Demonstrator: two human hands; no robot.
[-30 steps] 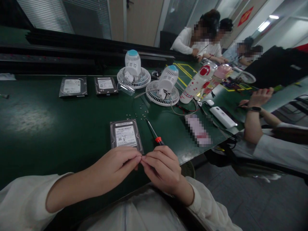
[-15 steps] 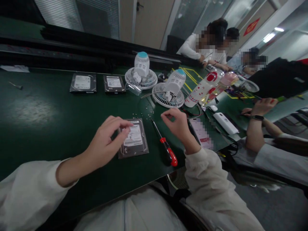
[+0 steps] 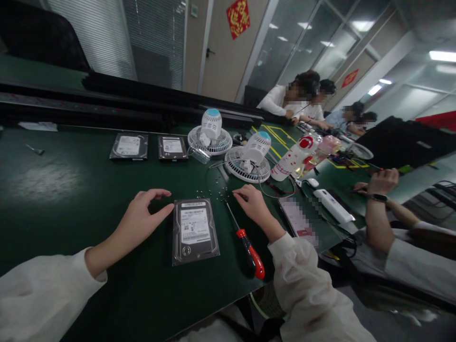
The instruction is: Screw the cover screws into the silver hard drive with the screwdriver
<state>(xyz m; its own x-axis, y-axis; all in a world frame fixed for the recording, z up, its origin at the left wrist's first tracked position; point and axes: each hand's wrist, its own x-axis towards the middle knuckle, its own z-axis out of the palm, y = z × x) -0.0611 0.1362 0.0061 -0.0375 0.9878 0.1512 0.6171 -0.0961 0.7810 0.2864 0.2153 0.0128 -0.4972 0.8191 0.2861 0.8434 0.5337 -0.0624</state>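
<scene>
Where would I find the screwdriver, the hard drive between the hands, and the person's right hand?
Screwdriver (image 3: 246,243): head view, upper part of the handle.
Hard drive (image 3: 195,229): head view, white label on its top face.
Right hand (image 3: 252,205): head view, back of the hand.

Your place was an office-type room (image 3: 402,45) with a workshop bench. Around you stood glass partitions (image 3: 285,47), slatted blinds (image 3: 94,42), a door (image 3: 228,61) and ceiling lights (image 3: 442,56); your green worktable (image 3: 64,228) bore hard drives (image 3: 195,230), a screwdriver (image 3: 251,254) and loose screws (image 3: 199,192).

Right hand (image 3: 251,205) now just beside screws (image 3: 222,194)
</scene>
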